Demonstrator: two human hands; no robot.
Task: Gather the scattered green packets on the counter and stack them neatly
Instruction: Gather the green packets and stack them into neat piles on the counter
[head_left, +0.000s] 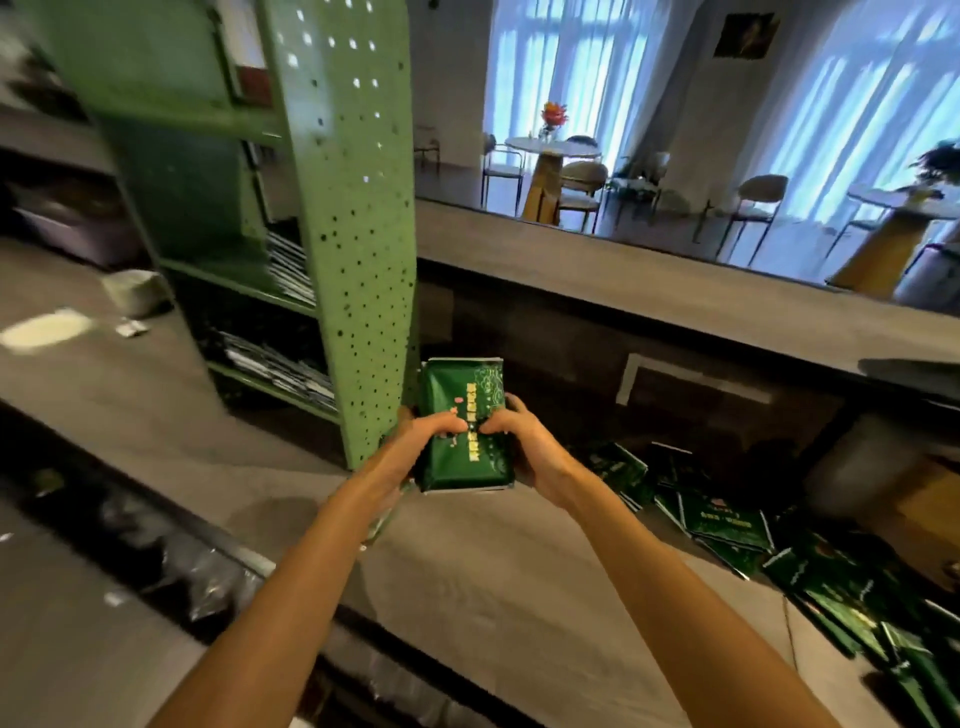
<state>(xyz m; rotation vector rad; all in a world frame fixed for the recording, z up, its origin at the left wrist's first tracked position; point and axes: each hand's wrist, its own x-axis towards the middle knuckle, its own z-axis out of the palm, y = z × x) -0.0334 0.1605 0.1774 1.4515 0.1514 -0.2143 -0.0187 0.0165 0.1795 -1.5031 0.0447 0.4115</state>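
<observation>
A stack of green packets (462, 400) with gold print sits between both my hands, just right of the green shelf. My left hand (421, 441) grips its left side, thumb on top. My right hand (524, 441) grips the right side the same way. The stack's lower edge is at the grey counter (467, 561); I cannot tell if it rests there. Several loose green packets (727, 519) lie scattered in a heap on the counter to the right, overlapping, running toward the lower right corner.
A tall green perforated metal shelf (358, 234) stands on the counter right beside the stack. A raised ledge (623, 280) runs behind the counter. A dark gap (156, 545) crosses the lower left. A white cup (135, 291) lies far left.
</observation>
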